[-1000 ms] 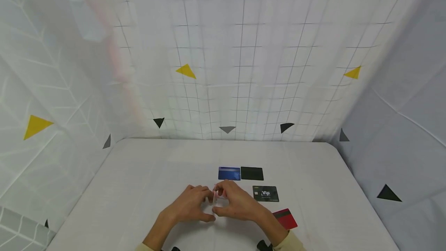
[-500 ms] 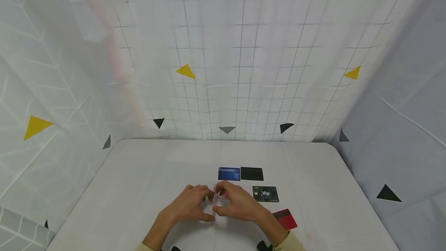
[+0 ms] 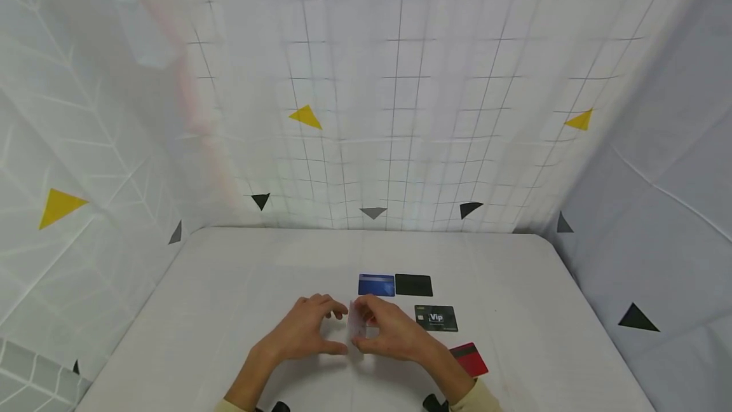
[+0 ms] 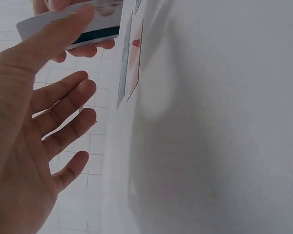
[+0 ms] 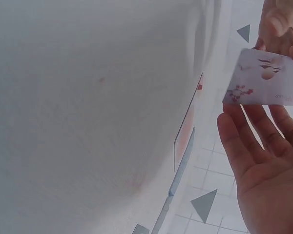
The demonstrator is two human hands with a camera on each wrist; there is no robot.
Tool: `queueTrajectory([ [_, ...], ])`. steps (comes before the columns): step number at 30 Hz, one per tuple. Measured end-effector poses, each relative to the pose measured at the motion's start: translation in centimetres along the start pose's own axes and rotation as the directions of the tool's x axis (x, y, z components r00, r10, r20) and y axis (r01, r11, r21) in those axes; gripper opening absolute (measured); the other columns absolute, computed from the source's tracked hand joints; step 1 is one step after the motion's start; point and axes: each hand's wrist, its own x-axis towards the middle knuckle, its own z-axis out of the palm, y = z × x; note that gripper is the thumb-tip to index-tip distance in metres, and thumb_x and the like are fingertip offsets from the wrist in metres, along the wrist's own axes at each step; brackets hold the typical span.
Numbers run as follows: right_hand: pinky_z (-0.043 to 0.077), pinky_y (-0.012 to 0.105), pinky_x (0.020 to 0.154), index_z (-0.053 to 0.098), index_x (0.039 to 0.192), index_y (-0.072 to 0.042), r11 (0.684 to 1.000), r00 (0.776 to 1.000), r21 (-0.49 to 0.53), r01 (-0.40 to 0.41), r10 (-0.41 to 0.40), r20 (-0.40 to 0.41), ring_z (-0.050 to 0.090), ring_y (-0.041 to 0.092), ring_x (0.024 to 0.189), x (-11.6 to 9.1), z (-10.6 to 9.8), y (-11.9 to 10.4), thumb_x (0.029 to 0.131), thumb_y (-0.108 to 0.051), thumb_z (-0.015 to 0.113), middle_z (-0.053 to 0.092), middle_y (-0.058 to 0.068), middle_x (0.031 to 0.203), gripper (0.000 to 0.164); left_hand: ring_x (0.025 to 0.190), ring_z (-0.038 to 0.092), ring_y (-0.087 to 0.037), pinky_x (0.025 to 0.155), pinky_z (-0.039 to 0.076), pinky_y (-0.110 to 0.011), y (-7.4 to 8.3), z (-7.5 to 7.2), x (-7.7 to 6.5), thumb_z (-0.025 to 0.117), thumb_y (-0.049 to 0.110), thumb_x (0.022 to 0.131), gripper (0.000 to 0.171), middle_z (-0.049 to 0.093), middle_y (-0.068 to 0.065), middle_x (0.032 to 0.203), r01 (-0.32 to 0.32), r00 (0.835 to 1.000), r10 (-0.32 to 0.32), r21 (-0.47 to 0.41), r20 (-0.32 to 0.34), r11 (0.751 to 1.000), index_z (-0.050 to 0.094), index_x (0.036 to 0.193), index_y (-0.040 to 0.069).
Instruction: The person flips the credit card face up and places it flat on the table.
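In the head view my right hand [image 3: 394, 332] pinches a whitish plastic card [image 3: 356, 326] held on edge above the table. The right wrist view shows the card's face [image 5: 263, 80] with a reddish floral print; a dark stripe on its other side appears in the left wrist view. My left hand [image 3: 300, 329] is just left of the card, thumb and fingers spread apart and gripping nothing. In the left wrist view its thumb overlaps the card, and whether it touches cannot be told. A pale pink card [image 5: 185, 129] lies flat on the table, mostly hidden behind my right hand in the head view.
Farther back on the white table [image 3: 257, 259] lie a blue card [image 3: 376, 285] and a black card [image 3: 413, 285], side by side. A dark "Vip" card [image 3: 436, 318] is right of my right hand. A red card [image 3: 470, 359] lies beside the right forearm, partly covered. White cloth walls surround the table.
My left hand has let go of the card and drawn slightly left, its fingers spreading. The card has turned in my right hand, so more of its face shows.
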Motion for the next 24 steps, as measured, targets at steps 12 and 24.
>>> queueTrajectory([
  [12, 0.053, 0.029, 0.086, 0.059, 0.139, -0.025, 0.961, 1.000, -0.275, 0.010, -0.011, 0.000, 0.053, 0.007, 0.100, -0.06, 0.09, 0.20, 0.085, -0.055, 0.073, 0.058, -0.008, 0.122, 0.063, 0.103, 0.057, -0.013, 0.093, 0.038, -0.046, 0.07, -0.63, -0.10, 0.077, 0.068, 0.075, 0.065, 0.062, 0.015, 0.109, -0.011, 0.999, 0.010, -0.026, -0.049, 1.000, 0.063, 0.127, 0.032],
  [24, 0.053, 0.023, 0.085, 0.063, 0.136, -0.025, 0.949, 1.000, -0.316, 0.021, -0.016, 0.019, 0.052, 0.004, 0.098, -0.06, 0.57, 0.45, 0.082, -0.046, 0.081, 0.056, -0.010, 0.120, 0.061, 0.102, 0.055, -0.008, 0.097, 0.038, -0.050, -0.08, -0.20, 0.11, 0.079, 0.063, 0.075, 0.055, 0.062, 0.017, 0.107, -0.024, 0.999, 0.025, 0.023, -0.026, 0.999, 0.066, 0.120, 0.034],
])
